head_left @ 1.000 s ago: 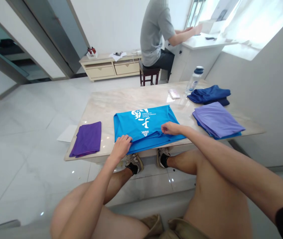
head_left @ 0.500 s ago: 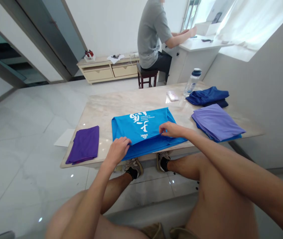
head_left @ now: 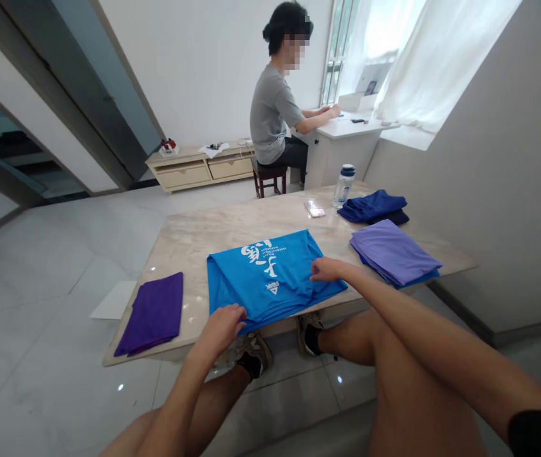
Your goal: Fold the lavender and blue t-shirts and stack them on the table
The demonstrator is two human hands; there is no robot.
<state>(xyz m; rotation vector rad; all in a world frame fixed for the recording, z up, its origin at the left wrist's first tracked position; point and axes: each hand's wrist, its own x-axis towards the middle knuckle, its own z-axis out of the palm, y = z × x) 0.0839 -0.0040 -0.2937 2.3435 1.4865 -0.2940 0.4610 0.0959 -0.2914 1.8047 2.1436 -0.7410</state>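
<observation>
A bright blue T-shirt (head_left: 294, 257) with white lettering lies folded on the marble-topped table (head_left: 189, 231), its near edge along the table's front. At its front left corner, my left hand (head_left: 223, 325) has its fingers curled closed on the cloth. My right hand (head_left: 328, 270) pinches the fabric near the shirt's right side, where small creases run. The front flap now lies down over the layers beneath. To the left is a folded purple garment (head_left: 153, 314). On the right lies a folded lavender garment (head_left: 394, 251) with blue cloth under it.
A dark blue garment (head_left: 375, 206) is bunched behind the lavender one, beside a clear water bottle (head_left: 343, 187). A blurred small packet (head_left: 314, 207) lies nearby. Beyond the table a person (head_left: 273, 120) sits on a stool at a white desk (head_left: 347, 127). A low cabinet (head_left: 185, 174) lines the wall.
The raised front flap of the blue T-shirt has come down toward me, hiding the gap under it. Both hands have stayed on the shirt. The view has tilted up.
</observation>
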